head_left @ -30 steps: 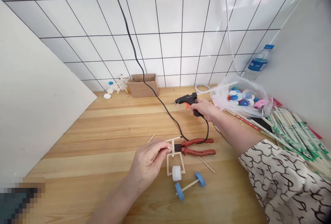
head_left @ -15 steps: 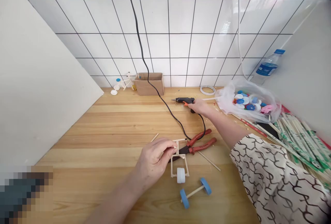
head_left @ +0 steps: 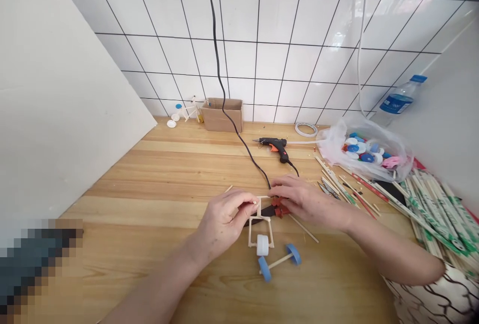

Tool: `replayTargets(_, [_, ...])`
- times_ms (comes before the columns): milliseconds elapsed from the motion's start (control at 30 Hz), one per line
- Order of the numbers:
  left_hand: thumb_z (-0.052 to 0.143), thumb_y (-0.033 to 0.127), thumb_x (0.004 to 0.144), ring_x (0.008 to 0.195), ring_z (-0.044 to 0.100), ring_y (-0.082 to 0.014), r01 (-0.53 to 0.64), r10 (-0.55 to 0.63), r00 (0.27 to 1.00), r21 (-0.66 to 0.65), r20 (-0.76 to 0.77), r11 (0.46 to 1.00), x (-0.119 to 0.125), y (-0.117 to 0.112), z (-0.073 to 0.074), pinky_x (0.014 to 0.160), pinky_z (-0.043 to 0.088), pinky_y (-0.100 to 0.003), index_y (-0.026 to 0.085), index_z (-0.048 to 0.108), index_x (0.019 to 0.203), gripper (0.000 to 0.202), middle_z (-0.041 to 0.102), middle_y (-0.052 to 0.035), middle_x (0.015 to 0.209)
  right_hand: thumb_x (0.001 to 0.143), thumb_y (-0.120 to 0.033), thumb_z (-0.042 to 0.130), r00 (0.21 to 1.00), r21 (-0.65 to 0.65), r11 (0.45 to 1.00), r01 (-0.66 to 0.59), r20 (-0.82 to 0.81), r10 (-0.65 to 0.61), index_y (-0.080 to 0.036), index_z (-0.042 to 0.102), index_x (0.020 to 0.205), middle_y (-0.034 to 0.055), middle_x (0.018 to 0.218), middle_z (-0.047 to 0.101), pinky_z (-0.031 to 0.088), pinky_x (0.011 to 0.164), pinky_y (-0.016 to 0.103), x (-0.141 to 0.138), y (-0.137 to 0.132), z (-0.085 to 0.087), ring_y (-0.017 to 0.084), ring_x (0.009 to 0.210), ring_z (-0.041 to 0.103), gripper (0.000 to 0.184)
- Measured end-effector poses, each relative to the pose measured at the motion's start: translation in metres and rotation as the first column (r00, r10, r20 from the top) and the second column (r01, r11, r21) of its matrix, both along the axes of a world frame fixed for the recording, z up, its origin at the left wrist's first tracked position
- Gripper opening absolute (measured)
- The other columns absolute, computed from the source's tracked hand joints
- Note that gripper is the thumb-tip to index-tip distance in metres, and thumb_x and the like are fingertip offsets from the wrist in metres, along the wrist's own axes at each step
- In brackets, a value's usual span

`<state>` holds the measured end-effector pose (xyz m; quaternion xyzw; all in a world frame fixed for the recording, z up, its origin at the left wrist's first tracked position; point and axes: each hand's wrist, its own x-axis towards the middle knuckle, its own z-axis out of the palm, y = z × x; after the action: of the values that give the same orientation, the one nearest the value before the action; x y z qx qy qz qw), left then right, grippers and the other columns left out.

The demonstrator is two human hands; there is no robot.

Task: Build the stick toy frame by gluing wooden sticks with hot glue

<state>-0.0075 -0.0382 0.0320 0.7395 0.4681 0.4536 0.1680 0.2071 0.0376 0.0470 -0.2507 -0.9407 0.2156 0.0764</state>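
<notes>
At the middle of the table (head_left: 157,204), my left hand (head_left: 224,217) pinches the stick frame (head_left: 261,220); my right hand (head_left: 301,203) lies over the pliers (head_left: 276,211), grip unclear; I'd steady the frame, pressing lightly.

Pliers (head_left: 279,211) mostly hidden under right hand (head_left: 303,202), pixelated patch (head_left: 33,269) lower left, cable (head_left: 217,40) cut off at top

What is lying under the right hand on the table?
Red-handled pliers: the dark head and a bit of red grip show beside the right hand; the rest is covered.
</notes>
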Motion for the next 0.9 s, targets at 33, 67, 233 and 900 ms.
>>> replayTargets(33, [0.055, 0.015, 0.083, 0.063, 0.062, -0.0102, -0.010, 0.010, 1.000, -0.009, 0.000, 1.000, -0.001, 0.000, 0.001, 0.062, 0.049, -0.020, 0.019, 0.063, 0.078, 0.011, 0.068, 0.0018, 0.070, 0.086, -0.007, 0.041, 1.000, 0.020, 1.000, -0.013, 0.003, 0.013, -0.023, 0.059, 0.111, 0.0067, 0.107, 0.056, 0.042, 0.085, 0.033, -0.005, 0.001, -0.003, 0.019, 0.101, 0.050, 0.034])
replayTargets(67, [0.054, 0.015, 0.083, 0.064, 0.062, -0.0102, -0.023, 0.023, 1.000, -0.015, 0.001, 1.000, -0.002, 0.000, 0.002, 0.062, 0.049, -0.019, 0.019, 0.064, 0.078, 0.011, 0.068, 0.0018, 0.071, 0.086, -0.007, 0.042, 0.999, 0.033, 0.999, -0.033, 0.014, 0.032, -0.023, 0.059, 0.110, 0.0068, 0.106, 0.056, 0.042, 0.085, 0.033, -0.011, 0.002, -0.005, 0.019, 0.101, 0.050, 0.034])
replayTargets(233, [0.055, 0.015, 0.082, 0.067, 0.064, -0.0108, -0.110, 0.110, 0.993, -0.003, 0.042, 0.994, -0.008, 0.000, 0.007, 0.066, 0.050, -0.019, 0.019, 0.064, 0.078, 0.010, 0.070, 0.0007, 0.075, 0.083, -0.008, 0.047, 0.993, -0.016, 1.000, -0.022, 0.120, 0.024, -0.017, 0.055, 0.103, 0.0074, 0.095, 0.057, 0.043, 0.079, 0.032, -0.032, -0.004, 0.014, 0.019, 0.090, 0.052, 0.024])
replayTargets(900, [0.056, 0.016, 0.083, 0.070, 0.065, -0.0112, -0.134, 0.134, 0.988, -0.009, 0.077, 0.991, -0.013, 0.004, -0.002, 0.066, 0.051, -0.020, 0.018, 0.064, 0.079, 0.010, 0.070, -0.0003, 0.078, 0.082, -0.020, 0.053, 0.918, 0.140, 0.944, 0.297, 0.230, -0.323, -0.015, 0.049, 0.095, 0.0112, 0.096, 0.060, 0.042, 0.079, 0.038, 0.000, -0.027, -0.006, 0.025, 0.091, 0.053, 0.015])
